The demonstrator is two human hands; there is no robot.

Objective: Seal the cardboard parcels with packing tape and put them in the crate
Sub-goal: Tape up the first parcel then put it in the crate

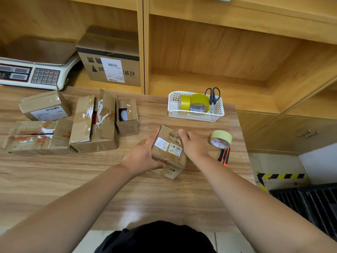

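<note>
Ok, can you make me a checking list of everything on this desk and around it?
Surface: wooden table, pale grain.
Job's things: small parcel at the middle; tape roll to its right; black crate low down, far right.
Clutter: four worn boxes at left; cutter; white basket holding yellow tape rolls and scissors.
Hands: left hand and right hand both hold the small parcel.
Cables: nothing seen.
Surroundings: wooden shelves, a scale, a labelled box.

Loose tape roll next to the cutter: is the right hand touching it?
Apart. The head view shows a strip of bare table between the right hand, which holds the parcel, and the tape roll.
</note>
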